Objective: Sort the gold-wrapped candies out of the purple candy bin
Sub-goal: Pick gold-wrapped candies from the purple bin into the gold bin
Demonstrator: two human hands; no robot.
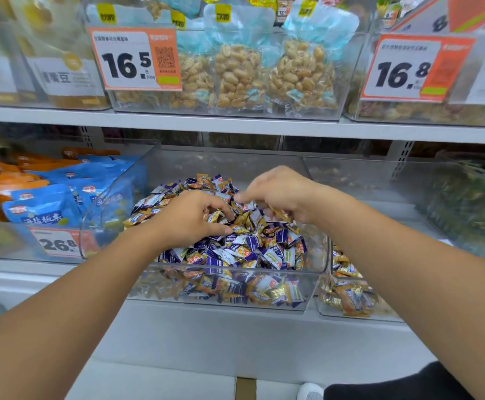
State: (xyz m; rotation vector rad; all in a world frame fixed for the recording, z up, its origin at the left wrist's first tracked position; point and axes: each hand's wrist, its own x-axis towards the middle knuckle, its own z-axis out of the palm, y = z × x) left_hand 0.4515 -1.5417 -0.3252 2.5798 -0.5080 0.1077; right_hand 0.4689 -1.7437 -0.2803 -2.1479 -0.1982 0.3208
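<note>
Shop shelf: in the candy bin (316,255), the right hand (278,194) pinches a gold candy (280,214); the left hand (189,217), at nine o'clock, rests spread on the pile.

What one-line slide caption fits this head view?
Both hands, left and right, pick gold-wrapped candies from the clear purple candy bin.

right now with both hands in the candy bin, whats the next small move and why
Probably lift the right hand clear and carry its gold-wrapped candy to the neighbouring bin on the right, which holds gold wrappers. The fingers already pinch that candy above the purple pile, while the left hand rests among the candies.
</note>
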